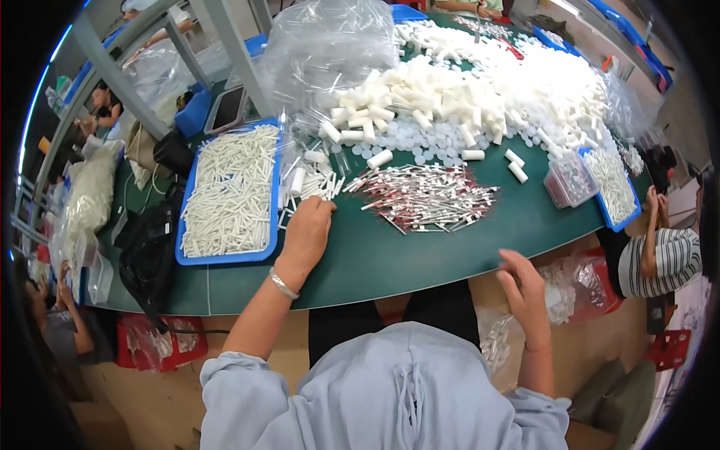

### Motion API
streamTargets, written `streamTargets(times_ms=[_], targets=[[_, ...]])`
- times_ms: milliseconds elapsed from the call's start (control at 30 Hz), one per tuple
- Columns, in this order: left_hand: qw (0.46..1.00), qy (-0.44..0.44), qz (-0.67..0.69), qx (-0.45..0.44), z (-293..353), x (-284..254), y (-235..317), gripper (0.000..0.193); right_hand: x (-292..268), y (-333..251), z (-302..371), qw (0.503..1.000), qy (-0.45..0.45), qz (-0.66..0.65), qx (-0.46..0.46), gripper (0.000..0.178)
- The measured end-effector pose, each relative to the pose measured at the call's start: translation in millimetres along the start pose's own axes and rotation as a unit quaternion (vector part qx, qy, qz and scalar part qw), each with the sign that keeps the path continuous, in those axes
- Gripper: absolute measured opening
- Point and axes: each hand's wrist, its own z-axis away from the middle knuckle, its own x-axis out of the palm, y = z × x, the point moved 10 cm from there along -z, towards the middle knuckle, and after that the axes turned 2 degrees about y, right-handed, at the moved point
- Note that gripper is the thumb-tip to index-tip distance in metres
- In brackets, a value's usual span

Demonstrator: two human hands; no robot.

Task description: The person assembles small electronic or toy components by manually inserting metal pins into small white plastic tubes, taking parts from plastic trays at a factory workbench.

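Observation:
My left hand (pixel 306 231) rests on the green table with its fingers curled together, at the near edge of a small heap of thin white sticks (pixel 321 182). Whatever those fingers hold, if anything, is hidden. Just left of it lies a blue tray (pixel 227 260) filled with short white sticks (pixel 232 191). My right hand (pixel 527 294) hovers by the table's front edge, thumb and fingers apart, holding nothing. Between and beyond the hands spreads a pile of thin white-and-red stick pieces (pixel 427 196). Several white cylinders (pixel 380 159) lie behind that pile.
A large mound of white cylinders (pixel 442 90) and translucent round caps (pixel 409 142) covers the far table. Clear plastic bags (pixel 330 45) sit at the back. On the right are a clear box (pixel 571 180) and another blue tray (pixel 628 220). A black bag (pixel 148 251) lies left; other people sit nearby.

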Motion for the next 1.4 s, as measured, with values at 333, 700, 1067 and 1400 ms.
streamTargets(times_ms=[333,700,1067,1400], targets=[[0.995,0.054,0.084,-0.012,-22.2,-24.8,11.4,0.027,92.9,-15.9,-189.1,0.976,0.009,0.119,-0.182,0.01],[0.912,0.03,0.365,-0.183,-12.5,-1.3,-0.7,0.019,140.2,-24.1,-209.9,0.937,-0.127,0.233,-0.226,0.006],[0.851,0.017,0.466,-0.243,-8.2,8.2,35.1,0.014,90.3,-48.1,-166.0,0.966,-0.073,-0.247,-0.003,0.009],[0.757,-0.038,0.588,-0.281,1.7,29.1,78.8,0.019,123.1,-53.1,-105.9,0.83,-0.097,-0.543,0.079,0.014]])
